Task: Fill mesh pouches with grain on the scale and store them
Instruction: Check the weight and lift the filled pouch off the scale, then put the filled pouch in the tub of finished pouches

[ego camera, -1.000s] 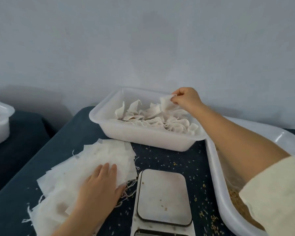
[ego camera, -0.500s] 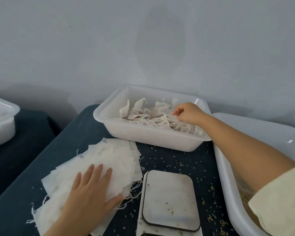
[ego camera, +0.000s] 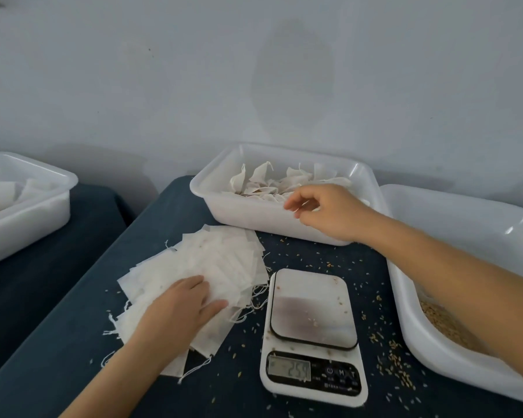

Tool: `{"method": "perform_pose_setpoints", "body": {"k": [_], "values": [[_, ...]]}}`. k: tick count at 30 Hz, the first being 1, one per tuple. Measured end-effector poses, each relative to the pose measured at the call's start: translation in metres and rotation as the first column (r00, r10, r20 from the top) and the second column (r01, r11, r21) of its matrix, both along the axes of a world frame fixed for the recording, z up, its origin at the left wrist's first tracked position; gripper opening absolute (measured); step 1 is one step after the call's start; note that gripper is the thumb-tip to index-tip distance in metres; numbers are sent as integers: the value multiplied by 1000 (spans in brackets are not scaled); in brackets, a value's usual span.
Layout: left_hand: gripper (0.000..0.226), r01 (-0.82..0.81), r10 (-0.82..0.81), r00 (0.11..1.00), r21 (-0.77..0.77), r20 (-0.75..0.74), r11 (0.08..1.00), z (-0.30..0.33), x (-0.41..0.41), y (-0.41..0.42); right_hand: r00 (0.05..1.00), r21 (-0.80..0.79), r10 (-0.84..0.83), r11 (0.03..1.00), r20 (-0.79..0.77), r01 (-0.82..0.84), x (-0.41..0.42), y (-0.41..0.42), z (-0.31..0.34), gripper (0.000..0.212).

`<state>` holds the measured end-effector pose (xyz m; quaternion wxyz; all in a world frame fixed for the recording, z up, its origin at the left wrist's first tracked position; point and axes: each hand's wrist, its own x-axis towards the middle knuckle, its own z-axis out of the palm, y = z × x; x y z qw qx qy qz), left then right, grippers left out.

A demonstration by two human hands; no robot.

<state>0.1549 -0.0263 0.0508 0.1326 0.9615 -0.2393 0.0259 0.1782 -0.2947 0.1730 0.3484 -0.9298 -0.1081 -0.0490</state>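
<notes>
A fanned stack of flat white mesh pouches (ego camera: 221,260) lies on the dark blue table, left of the scale. My left hand (ego camera: 178,312) rests on the stack, fingers laid flat and thumb out. The white digital scale (ego camera: 313,333) stands bare, a few grains on its platform. Behind it a white bin (ego camera: 242,215) holds several filled pouches (ego camera: 266,179). My right hand (ego camera: 329,211) hovers over the bin's front right rim, fingers loosely curled and holding nothing. A large white tub (ego camera: 405,300) at the right holds grain (ego camera: 444,324).
Loose grain (ego camera: 396,351) is scattered on the table around the scale. Another white bin (ego camera: 27,206) with white pouches stands on a separate dark surface at far left. A pale wall runs close behind the bins.
My right hand let go of a filled pouch in the back bin and drew back toward the bin's front rim. My left hand stayed on the pouch stack.
</notes>
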Motion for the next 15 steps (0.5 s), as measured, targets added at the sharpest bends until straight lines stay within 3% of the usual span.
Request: {"method": "perform_pose_setpoints", "body": {"k": [3,8,12,15], "values": [[34,-21,25,998,-79,60,997,-5,-1,1,999,-41,34,999,-30,-35,-22,20,-4,28],[26,-79,120,986,-302,119,950,15,4,2,993,53,61,997,-103,-56,-50,45,-21,25],[24,-169,174,983,-674,-62,719,45,1,-6,984,157,28,988,-176,0,-64,56,-42,30],[16,-218,177,975,-754,-136,620,59,0,-16,968,322,-14,942,-249,97,-71,66,-57,32]]}}
